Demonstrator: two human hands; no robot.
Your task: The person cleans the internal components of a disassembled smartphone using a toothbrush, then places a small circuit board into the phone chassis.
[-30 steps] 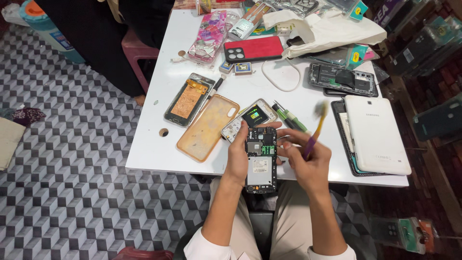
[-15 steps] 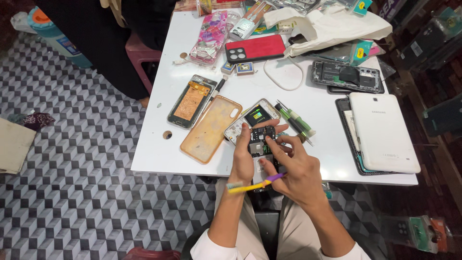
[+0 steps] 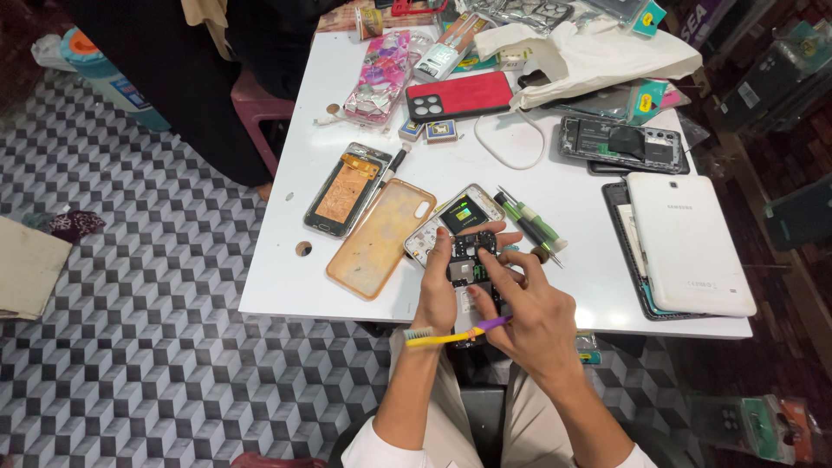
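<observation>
Mostly, hands (image 3: 485,295) hide the opened phone (image 3: 468,264).

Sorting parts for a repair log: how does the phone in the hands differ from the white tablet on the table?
The phone is small, dark and opened, its boards bare; the tablet is far larger, white, its back cover on. The phone is held up by the left hand and right hand; the tablet lies flat, untouched. Both show their backs.

We're looking down on a white table (image 3: 347,286) under bright light, a floor (image 3: 130,347) of grey, black and white cube-pattern tiles spreading out to the left, and a pink plastic stool (image 3: 260,108) at the far left corner.
</observation>
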